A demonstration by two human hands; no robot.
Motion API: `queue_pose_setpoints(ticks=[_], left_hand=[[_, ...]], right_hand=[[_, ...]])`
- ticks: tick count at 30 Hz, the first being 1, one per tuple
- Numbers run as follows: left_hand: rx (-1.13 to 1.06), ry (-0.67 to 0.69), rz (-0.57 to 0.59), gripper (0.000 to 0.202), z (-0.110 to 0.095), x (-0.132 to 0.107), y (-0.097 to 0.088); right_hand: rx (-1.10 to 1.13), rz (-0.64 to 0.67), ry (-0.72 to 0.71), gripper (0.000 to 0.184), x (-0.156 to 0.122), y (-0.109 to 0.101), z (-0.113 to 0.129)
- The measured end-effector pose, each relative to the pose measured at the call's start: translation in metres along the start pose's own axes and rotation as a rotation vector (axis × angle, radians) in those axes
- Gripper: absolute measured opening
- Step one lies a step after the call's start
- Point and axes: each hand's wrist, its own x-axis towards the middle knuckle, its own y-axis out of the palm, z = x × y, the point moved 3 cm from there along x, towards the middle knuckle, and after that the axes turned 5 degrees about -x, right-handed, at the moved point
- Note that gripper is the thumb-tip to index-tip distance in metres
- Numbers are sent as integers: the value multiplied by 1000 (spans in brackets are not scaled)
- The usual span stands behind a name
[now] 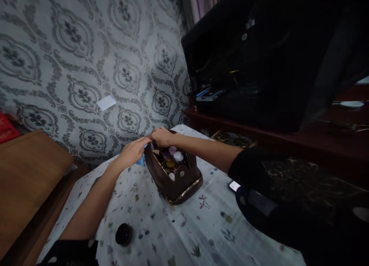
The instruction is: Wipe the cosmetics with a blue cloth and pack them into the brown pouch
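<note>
A brown zip-up cosmetics bag (184,183) stands open on a floral tablecloth (184,227), with several small jars and pots showing inside. My left hand (133,151) rests at the bag's far left rim, fingers closed on a small light-blue thing that I cannot name. My right hand (163,136) lies over the bag's back edge, fingers curled on the rim. The two hands almost touch.
A round black lid or jar (124,234) lies on the cloth near the front. A phone (234,186) with a lit screen sits beside my right sleeve. A wooden surface (25,173) stands at left. A large black case (259,58) on a dark shelf rises behind. Patterned wall beyond.
</note>
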Motion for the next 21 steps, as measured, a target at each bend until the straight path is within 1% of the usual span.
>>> queue_pose_setpoints(ticks=[3, 6, 10, 13, 15, 17, 19, 21], left_hand=[[121, -38, 38, 55, -5, 3, -2], [179, -46, 59, 55, -9, 6, -4], [170, -44, 73, 58, -13, 6, -5], [115, -60, 34, 60, -12, 0, -8], [51, -67, -44, 62, -9, -10, -12], [-13, -88, -137, 59, -4, -27, -16], [-79, -153, -210, 53, 4, -52, -18], [-153, -266, -251, 46, 11, -84, -15]], right_hand=[[25, -41, 74, 26, -7, -13, 0], [47, -79, 144, 24, -19, -25, 3], [81, -112, 195, 23, -38, -33, 6], [111, -129, 216, 21, -50, -32, 6], [134, -148, 227, 21, -57, -31, 5], [159, -169, 227, 23, -65, -30, 7], [182, -183, 214, 25, -74, -29, 12], [219, -205, 196, 27, -86, -28, 21]])
